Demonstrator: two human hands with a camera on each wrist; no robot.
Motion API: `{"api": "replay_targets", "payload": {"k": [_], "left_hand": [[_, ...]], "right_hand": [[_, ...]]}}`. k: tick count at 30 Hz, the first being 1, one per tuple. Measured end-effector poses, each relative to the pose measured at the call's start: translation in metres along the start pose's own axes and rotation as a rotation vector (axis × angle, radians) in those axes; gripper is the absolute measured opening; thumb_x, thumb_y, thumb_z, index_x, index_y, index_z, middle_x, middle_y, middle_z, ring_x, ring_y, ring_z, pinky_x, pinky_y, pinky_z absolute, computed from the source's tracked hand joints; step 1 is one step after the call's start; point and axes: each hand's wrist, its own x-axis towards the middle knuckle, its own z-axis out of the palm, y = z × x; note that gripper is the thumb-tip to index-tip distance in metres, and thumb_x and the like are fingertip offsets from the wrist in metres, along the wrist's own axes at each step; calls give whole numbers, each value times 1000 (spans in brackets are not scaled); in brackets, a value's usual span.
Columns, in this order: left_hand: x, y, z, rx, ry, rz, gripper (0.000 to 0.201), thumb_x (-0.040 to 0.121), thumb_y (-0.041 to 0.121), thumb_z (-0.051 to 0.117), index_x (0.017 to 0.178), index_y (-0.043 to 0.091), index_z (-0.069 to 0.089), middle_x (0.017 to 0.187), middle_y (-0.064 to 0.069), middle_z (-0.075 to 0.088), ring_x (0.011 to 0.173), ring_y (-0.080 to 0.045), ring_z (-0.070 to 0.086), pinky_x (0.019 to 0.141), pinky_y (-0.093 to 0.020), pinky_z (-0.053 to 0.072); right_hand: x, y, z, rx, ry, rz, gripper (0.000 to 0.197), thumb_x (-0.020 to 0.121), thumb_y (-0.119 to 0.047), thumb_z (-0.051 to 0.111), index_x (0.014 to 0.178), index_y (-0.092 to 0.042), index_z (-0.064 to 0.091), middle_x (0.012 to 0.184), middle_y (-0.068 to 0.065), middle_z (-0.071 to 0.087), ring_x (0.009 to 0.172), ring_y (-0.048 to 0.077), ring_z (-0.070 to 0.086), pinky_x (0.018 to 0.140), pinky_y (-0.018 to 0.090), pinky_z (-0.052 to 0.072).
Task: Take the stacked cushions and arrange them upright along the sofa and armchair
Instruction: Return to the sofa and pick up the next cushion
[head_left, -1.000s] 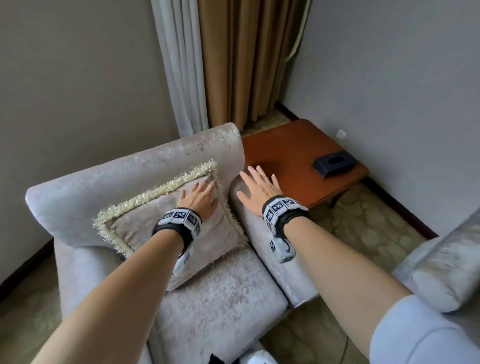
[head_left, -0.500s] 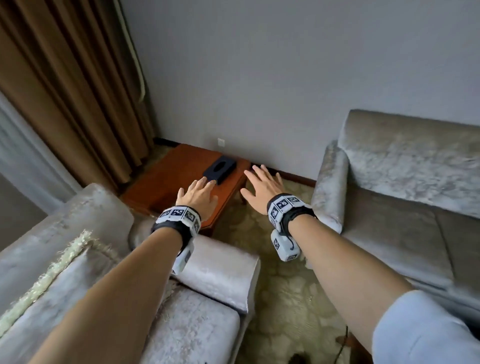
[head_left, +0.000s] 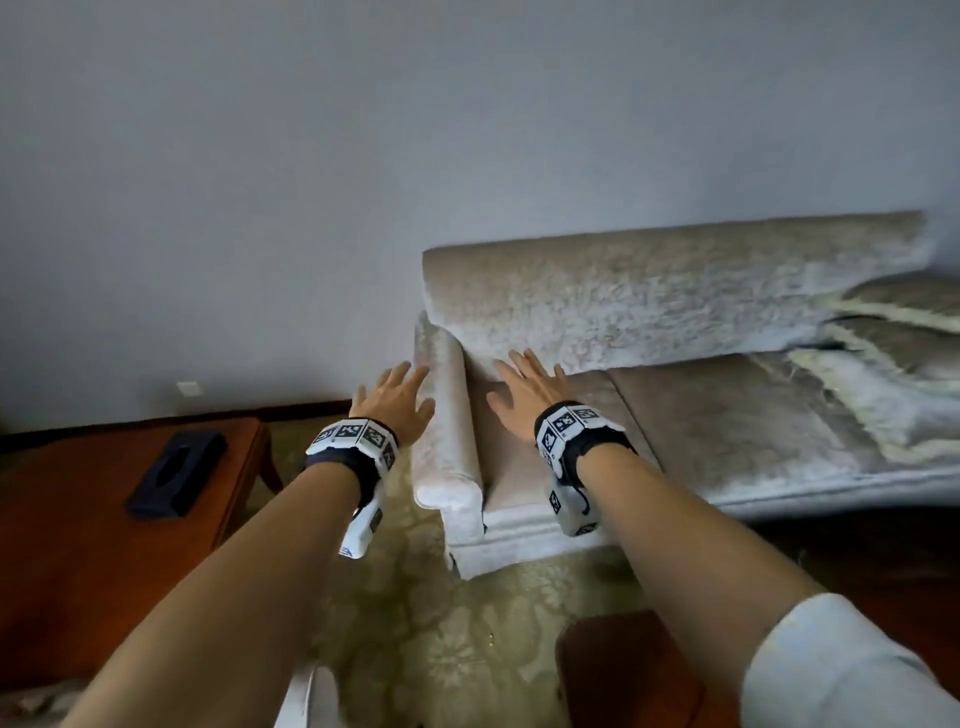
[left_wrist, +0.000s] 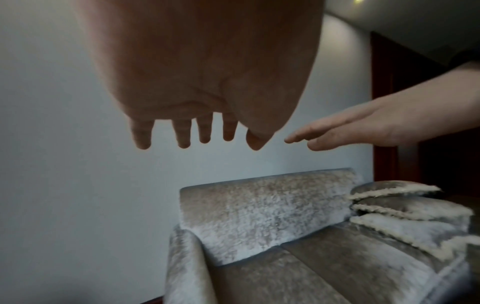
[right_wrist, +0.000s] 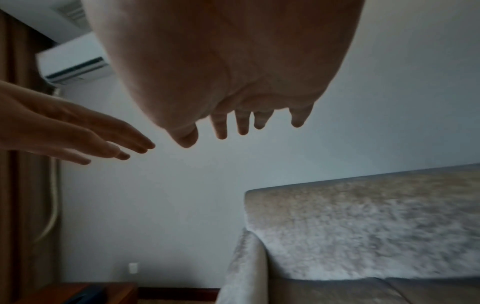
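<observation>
A pale velvet sofa (head_left: 675, 301) stands against the wall, its left armrest (head_left: 447, 431) nearest me. Three fringed cushions (head_left: 883, 358) lie stacked flat at its right end; the left wrist view shows the stack (left_wrist: 413, 211) beside the backrest. My left hand (head_left: 397, 400) hovers open, fingers spread, just left of the armrest and holds nothing. My right hand (head_left: 530, 387) hovers open over the left seat, also empty. Both hands are well left of the stack. The armchair is out of view.
A red-brown side table (head_left: 104, 519) with a dark tissue box (head_left: 176, 465) stands at the left. Patterned carpet (head_left: 441, 623) runs between table and sofa. A dark wooden piece (head_left: 623, 670) sits low, in front of the sofa. An air conditioner (right_wrist: 75, 63) hangs high on the wall.
My left hand has left the cushion propped on the armchair. The view has swung right past the side table to the sofa, both open hands moving along with it.
</observation>
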Motion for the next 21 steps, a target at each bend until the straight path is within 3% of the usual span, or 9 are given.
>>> {"api": "replay_targets", "payload": {"k": [5,11,13,21], "left_hand": [[67,70,23,-8,-48,160,56,96,42,39,148,29,23,159,2,18,143,-24,24,114,-56,20],[148,148,51,-6,-119,352,58,97,42,40,149,27,20,159,1,15,145,-23,19,114,-55,21],[179,171,60,0,-137,405,58,97,43,40,150,29,20,160,2,14,146,-22,18,115,-55,18],[319,234,64,1,-150,593,57,98,44,38,150,29,19,160,2,15,146,-22,19,115,-55,15]], "right_hand": [[3,91,-12,-29,19,164,60,98,-46,41,151,-21,27,162,5,17,150,25,9,116,56,17],[16,172,-19,5,8,377,61,99,-48,36,154,-30,19,164,-2,8,151,19,2,119,54,2],[26,197,-24,-15,-19,429,61,99,-51,33,154,-34,16,164,-2,6,151,19,-1,119,56,3],[108,277,-55,26,-25,636,65,100,-50,36,155,-24,15,164,-1,2,151,19,-2,119,56,8]]}}
